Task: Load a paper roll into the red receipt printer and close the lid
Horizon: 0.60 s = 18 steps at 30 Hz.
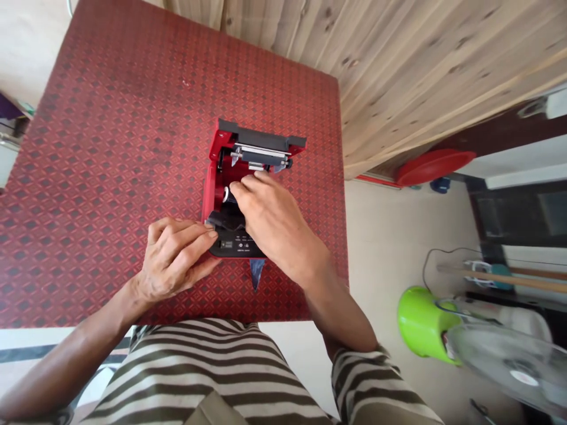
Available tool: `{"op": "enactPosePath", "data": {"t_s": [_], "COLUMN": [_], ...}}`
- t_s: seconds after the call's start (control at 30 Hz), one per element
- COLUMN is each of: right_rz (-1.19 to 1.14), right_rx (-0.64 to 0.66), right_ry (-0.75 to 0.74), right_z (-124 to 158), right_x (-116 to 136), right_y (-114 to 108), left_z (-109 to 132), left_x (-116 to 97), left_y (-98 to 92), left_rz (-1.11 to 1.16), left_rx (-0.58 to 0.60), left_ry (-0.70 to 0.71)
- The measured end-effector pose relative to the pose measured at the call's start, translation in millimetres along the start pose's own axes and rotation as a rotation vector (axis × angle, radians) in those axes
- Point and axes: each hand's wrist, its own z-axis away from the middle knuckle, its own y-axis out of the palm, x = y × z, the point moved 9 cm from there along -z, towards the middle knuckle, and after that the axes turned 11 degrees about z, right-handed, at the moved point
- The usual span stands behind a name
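A small red and black printer point(215, 177) stands open on the red patterned table point(110, 147), its dark lid point(261, 140) tilted back. My right hand point(274, 221) reaches into the open compartment, fingers curled together at a white and black roller part point(228, 195). My left hand point(175, 257) rests at the printer's near left corner, fingers pinched on a dark strip of ribbon point(224, 221) at the front edge. A dark bluish strip end point(257, 273) hangs out below the black control panel point(233, 244). What lies under my right palm is hidden.
A wooden plank wall point(420, 65) runs behind the table on the right. On the floor at the right stand a green fan base point(419, 321), a red basin point(432, 165) and some cables. My striped shirt point(199, 372) fills the bottom.
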Motion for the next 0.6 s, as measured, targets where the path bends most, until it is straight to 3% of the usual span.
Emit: {"op": "enactPosePath", "data": {"t_s": [0.23,0.43,0.6], "right_rz": [-0.032,-0.088,-0.287], "right_rx": [0.168,0.098,0.016], "right_ry": [-0.011,-0.021,-0.048], "right_z": [-13.7,-15.2,10.1], "right_x": [-8.8,-9.8,-16.5], "right_y": [16.3,16.5,0.9], "left_z": [0.6,0.5,1.2], "left_x": [0.7,1.2,0.8], "left_y": [0.1,-0.6,-0.4], "left_rz": [0.005,0.006,0.007], "left_rx": [-0.003,-0.018,-0.011], "left_ry": [-0.004,-0.007,0.002]}}
